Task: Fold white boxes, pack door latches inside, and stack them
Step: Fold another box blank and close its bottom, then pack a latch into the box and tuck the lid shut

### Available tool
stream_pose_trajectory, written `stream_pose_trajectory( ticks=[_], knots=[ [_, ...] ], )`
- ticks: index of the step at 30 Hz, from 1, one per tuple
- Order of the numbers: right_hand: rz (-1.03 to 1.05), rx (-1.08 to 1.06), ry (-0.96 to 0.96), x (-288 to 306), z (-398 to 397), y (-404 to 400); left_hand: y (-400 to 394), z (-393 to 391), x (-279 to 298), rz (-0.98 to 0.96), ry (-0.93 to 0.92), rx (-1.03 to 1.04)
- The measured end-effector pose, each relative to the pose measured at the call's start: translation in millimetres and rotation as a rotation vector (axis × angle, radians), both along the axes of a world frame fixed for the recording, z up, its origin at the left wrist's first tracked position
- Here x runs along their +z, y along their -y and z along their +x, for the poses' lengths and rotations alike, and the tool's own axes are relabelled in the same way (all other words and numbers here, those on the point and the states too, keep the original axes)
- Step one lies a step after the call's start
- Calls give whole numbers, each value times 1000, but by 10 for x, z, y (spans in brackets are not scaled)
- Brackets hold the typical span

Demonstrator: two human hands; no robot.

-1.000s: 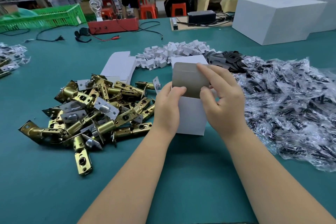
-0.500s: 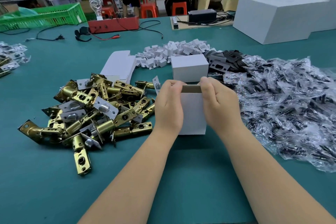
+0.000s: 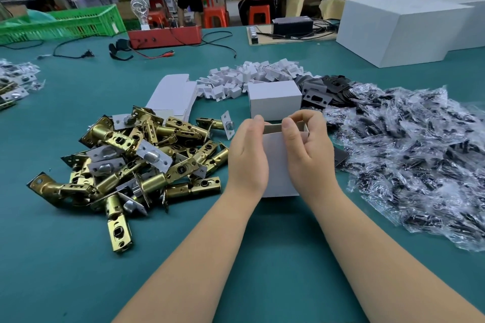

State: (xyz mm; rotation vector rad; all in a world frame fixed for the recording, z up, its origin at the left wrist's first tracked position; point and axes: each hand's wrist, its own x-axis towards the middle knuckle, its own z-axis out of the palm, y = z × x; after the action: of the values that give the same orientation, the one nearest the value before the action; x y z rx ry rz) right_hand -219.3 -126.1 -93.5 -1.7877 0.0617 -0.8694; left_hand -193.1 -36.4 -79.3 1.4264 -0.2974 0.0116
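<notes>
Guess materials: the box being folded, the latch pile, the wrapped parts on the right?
Box: thin paperboard, matte white outside, grey-brown inside the flap. Latches: metal, shiny brass-coloured bodies with silvery faceplates. Wrapped parts: dark pieces, likely metal, in crinkly clear plastic film.

Bare forearms reaching forward, left hand (image 3: 248,157) and right hand (image 3: 309,149) side by side, fingers (image 3: 290,130) curled inward, pinching

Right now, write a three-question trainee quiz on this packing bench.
1. True or false: the pile of brass latches lies left of the box being folded.
2. What stands just behind that box? A) a closed white box B) a green crate
3. Fill in: both hands, left hand and right hand, grip the box's ____ edge.

Key: 1 true; 2 A, the closed white box; 3 top.
</notes>
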Motion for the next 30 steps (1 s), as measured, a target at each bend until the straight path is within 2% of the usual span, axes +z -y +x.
stream_pose_trajectory(
  ticks=[3,5,8,11,14,16,18,20,26,30],
  knots=[
    [-10,-59,92,-7,-13,-11,-17,33,14,29,93,-3],
    [42,-66,133,-1,-6,-4,-58,117,37,50,67,37],
    [92,-77,137,-5,18,28,-186,330,70,225,26,150],
    [77,-98,128,-12,37,46,-352,698,203,588,107,199],
    [81,-92,113,-6,38,46,-426,1157,373,1133,284,187],
    [76,-92,113,-6,31,51,-443,1385,390,1500,336,83],
    [75,-90,104,-17,17,61,-459,1496,349,1752,349,-66],
    [75,-70,92,-30,6,64,-492,1553,309,1837,336,-167],
    [81,-57,45,-25,20,67,-545,1740,372,1935,421,-185],
    [102,-48,21,-26,49,71,-536,1772,422,1885,741,-77]
  ],
)
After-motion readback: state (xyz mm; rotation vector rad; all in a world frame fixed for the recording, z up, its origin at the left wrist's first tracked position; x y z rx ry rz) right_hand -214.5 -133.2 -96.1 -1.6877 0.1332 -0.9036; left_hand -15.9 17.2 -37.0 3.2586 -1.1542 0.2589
